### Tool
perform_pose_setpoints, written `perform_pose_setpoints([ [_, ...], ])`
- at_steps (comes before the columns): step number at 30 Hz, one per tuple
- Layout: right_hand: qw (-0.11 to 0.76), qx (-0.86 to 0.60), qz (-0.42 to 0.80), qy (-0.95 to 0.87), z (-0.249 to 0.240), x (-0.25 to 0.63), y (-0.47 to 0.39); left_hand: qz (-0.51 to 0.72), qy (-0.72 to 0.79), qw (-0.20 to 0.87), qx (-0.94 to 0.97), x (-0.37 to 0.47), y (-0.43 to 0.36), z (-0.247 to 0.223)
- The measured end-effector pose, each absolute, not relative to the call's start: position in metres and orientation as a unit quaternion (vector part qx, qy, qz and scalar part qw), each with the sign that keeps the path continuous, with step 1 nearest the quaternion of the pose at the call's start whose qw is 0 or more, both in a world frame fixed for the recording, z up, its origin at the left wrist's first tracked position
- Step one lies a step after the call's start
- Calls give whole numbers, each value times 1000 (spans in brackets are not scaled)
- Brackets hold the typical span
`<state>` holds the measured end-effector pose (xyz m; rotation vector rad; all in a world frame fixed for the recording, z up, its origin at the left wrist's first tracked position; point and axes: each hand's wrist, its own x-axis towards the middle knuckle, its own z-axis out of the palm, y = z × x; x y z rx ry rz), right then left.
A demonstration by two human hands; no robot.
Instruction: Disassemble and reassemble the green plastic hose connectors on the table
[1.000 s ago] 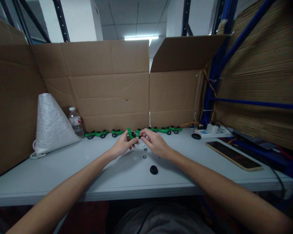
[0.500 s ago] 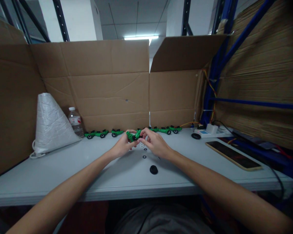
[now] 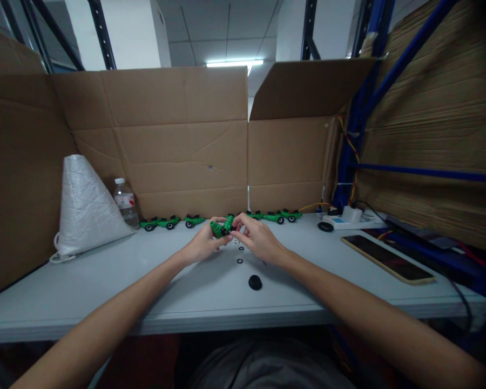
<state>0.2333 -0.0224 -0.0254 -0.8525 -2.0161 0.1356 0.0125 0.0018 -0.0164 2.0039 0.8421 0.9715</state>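
Observation:
Between my two hands, raised over the middle of the table, is a green toy car [image 3: 217, 229] with dark parts, tilted. My left hand [image 3: 202, 244] is closed around its left side. The fingers of my right hand [image 3: 256, 235] are pinched at its right end, by a small black part; whether they grip the car or a separate piece is hard to make out. Below on the table lie small dark rings [image 3: 240, 261] and a round black piece [image 3: 255, 282]. Several similar green toy cars [image 3: 168, 222] stand in a row along the cardboard at the back.
A silvery bag [image 3: 85, 208] and a water bottle [image 3: 125, 202] stand at the back left. To the right lie a phone [image 3: 389, 259], a black disc [image 3: 325, 227] and a white power strip [image 3: 362, 219] with cables. Cardboard walls [image 3: 178, 146] enclose the table [image 3: 105, 292].
The green toy car has turned slightly in my hands, so more of its green side shows. Both hands stay in nearly the same place.

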Motion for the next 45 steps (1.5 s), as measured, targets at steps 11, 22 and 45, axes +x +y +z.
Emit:
perform_pose_setpoints([
  [11,431,-362,45,-825,-27,234,-21,382,310,310,814,12,1,-16],
  [22,430,-357,40,-828,-28,235,-20,379,309,289,823,12,1,-17],
  [45,436,-347,43,-829,-31,234,-18,373,306,292,826,12,4,-19],
])
